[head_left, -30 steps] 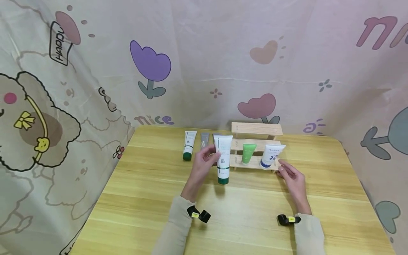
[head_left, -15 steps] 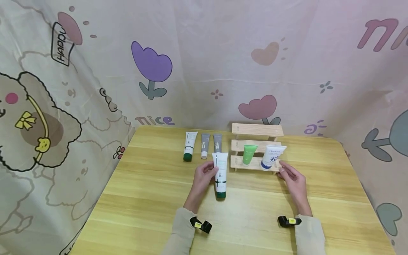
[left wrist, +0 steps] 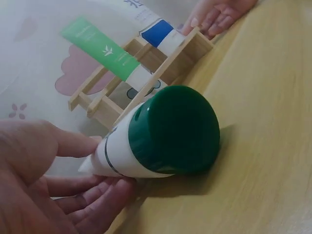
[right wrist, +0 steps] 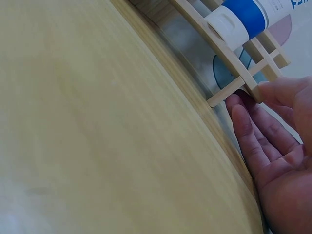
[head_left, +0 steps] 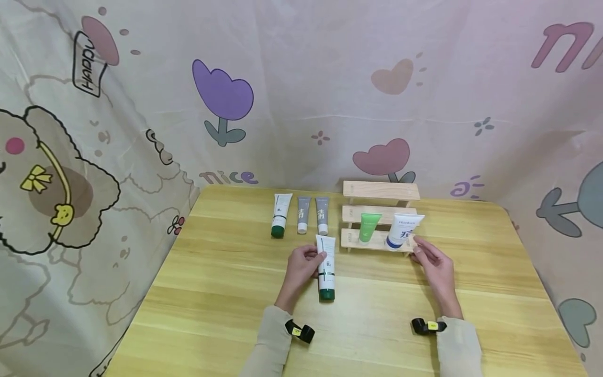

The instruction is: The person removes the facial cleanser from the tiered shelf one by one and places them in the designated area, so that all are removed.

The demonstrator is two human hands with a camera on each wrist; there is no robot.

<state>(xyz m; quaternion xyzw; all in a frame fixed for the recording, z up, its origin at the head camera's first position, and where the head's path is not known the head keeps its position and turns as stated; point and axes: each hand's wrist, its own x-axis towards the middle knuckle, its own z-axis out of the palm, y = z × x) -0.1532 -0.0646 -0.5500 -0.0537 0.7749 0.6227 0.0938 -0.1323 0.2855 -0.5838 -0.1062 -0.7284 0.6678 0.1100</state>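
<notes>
My left hand (head_left: 300, 268) pinches a white squeeze tube (head_left: 326, 268) with a dark green cap, thumb on one side and fingers on the other. The cap (left wrist: 178, 131) points toward me, low over the table; I cannot tell whether it touches. My right hand (head_left: 437, 269) grips the right end of the lowest step of a three-step wooden rack (head_left: 379, 189), its thumb above and fingers beneath. On that step a green tube (head_left: 369, 229) stands cap down at the left, and a white tube with a blue band (head_left: 404, 230) stands at the right.
Left of the rack, a similar white tube with a green cap (head_left: 281, 215) and two grey tubes, one left (head_left: 303, 214) and one right (head_left: 322, 215), lie in a row on the wooden table (head_left: 212, 293). A printed cloth (head_left: 292, 94) hangs behind the table.
My left hand has lowered the white tube and brought it nearer to me, uncovering the right grey tube. My right hand has stayed at the rack's end.
</notes>
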